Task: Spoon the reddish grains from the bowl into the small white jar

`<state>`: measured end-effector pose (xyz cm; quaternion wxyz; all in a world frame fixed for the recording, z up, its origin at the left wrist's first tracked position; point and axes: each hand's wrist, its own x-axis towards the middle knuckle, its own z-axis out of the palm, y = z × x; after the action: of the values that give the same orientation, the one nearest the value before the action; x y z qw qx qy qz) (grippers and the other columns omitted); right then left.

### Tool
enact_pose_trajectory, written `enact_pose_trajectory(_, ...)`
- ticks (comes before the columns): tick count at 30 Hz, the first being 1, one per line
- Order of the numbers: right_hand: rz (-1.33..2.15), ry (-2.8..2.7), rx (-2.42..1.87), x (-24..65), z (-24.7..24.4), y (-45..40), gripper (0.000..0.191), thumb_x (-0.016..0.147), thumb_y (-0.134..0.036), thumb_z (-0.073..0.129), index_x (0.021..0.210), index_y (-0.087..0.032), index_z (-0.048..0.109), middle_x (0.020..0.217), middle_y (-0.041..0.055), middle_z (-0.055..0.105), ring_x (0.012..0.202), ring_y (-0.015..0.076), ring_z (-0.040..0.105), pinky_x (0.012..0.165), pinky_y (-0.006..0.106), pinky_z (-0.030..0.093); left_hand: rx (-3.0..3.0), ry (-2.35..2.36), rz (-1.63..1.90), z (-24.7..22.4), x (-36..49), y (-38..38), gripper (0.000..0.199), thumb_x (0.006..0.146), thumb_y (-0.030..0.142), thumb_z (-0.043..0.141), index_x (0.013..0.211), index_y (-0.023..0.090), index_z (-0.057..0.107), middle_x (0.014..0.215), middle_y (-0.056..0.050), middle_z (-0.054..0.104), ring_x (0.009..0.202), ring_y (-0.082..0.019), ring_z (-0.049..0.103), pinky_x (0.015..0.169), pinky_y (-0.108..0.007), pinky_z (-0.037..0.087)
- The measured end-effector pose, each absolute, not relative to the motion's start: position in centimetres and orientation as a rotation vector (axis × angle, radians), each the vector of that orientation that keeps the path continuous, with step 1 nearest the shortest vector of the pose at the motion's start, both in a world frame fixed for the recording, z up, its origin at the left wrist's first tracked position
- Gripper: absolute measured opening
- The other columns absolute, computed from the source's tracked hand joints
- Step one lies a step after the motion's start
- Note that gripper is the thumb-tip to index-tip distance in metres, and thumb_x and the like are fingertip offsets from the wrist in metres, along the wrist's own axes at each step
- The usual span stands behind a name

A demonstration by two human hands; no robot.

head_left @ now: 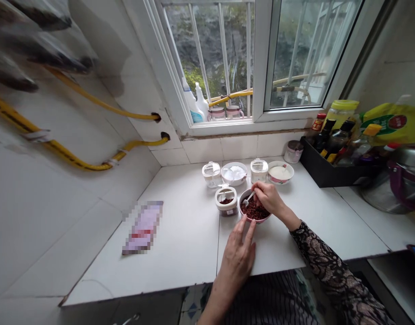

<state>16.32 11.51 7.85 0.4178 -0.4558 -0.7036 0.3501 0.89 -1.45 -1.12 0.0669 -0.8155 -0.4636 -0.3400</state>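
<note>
My right hand pinches a small white spoon, its scoop end down at the contents of a bowl. Dark red-brown grains that look like Sichuan peppercorns fill this bowl. Against the bowl's near side rest the outstretched fingertips of my left hand. Just left of the bowl stands a clear spice jar with a white rim and raised lid, holding similar dark grains. Part of the spoon handle is hidden by my right fingers.
Behind are two clear jars, a bowl of white powder and a bowl of pale granules. A black box of bottles and a metal pot stand right. A blurred purple packet lies left.
</note>
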Motion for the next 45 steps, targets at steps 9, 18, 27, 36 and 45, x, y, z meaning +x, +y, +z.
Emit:
enact_pose_trajectory(9, 1.003, -1.553, -1.198, 17.6, 7.7, 12.8, 0.011, 0.079, -0.022, 0.049, 0.075, -0.021, 0.059, 0.05, -0.0034, 0.062, 0.036, 0.014, 0.056, 0.038, 0.023, 0.04, -2.463, -1.4, -1.02, -1.1, 0.9, -1.4, 0.072, 0.093, 0.006, 0.045, 0.16, 0.018, 0.021, 0.16, -0.018, 0.032, 0.146, -0.03, 0.038, 0.111, -0.046, 0.047)
enact_pose_trajectory(18, 0.883, -1.651, -1.194, 17.5, 8.0, 12.4, 0.014, 0.08, -0.019, 0.046, 0.073, -0.022, 0.058, 0.051, -0.0037, 0.062, 0.037, 0.0128, 0.054, 0.042, 0.024, 0.042, -2.455, -1.411, -1.017, -1.1, 1.0, -1.5, 0.072, 0.093, 0.005, 0.044, 0.159, 0.018, 0.021, 0.16, -0.019, 0.032, 0.146, -0.03, 0.038, 0.111, -0.046, 0.047)
enact_pose_trajectory(27, 0.904, -1.647, -1.183, 17.4, 7.9, 12.3, 0.014, 0.08, -0.019, 0.047, 0.072, -0.022, 0.058, 0.05, -0.0037, 0.061, 0.036, 0.0128, 0.053, 0.04, 0.024, 0.04, -2.455, -1.401, -1.023, -1.2, 1.0, -1.4, 0.071, 0.093, 0.005, 0.044, 0.159, 0.018, 0.022, 0.159, -0.019, 0.034, 0.146, -0.03, 0.038, 0.111, -0.047, 0.047)
enact_pose_trajectory(36, 1.048, -1.492, -1.19, 17.7, 7.6, 12.9, 0.011, 0.073, -0.027, 0.051, 0.073, -0.02, 0.059, 0.049, -0.003, 0.061, 0.035, 0.0119, 0.054, 0.036, 0.021, 0.038, -2.458, -1.385, -1.014, -1.1, 0.9, -1.4, 0.069, 0.092, 0.005, 0.046, 0.158, 0.015, 0.026, 0.158, -0.02, 0.034, 0.146, -0.03, 0.037, 0.111, -0.046, 0.046)
enact_pose_trajectory(45, 1.108, -1.448, -0.907, 16.3, 7.9, 12.0, 0.029, 0.084, -0.048, 0.062, 0.089, -0.019, 0.059, 0.067, 0.0012, 0.07, 0.051, 0.0154, 0.068, 0.053, 0.027, 0.056, -2.464, -1.388, -1.03, -1.5, 1.0, -1.3, 0.072, 0.093, 0.006, 0.046, 0.16, 0.018, 0.021, 0.16, -0.019, 0.031, 0.146, -0.031, 0.037, 0.111, -0.047, 0.047)
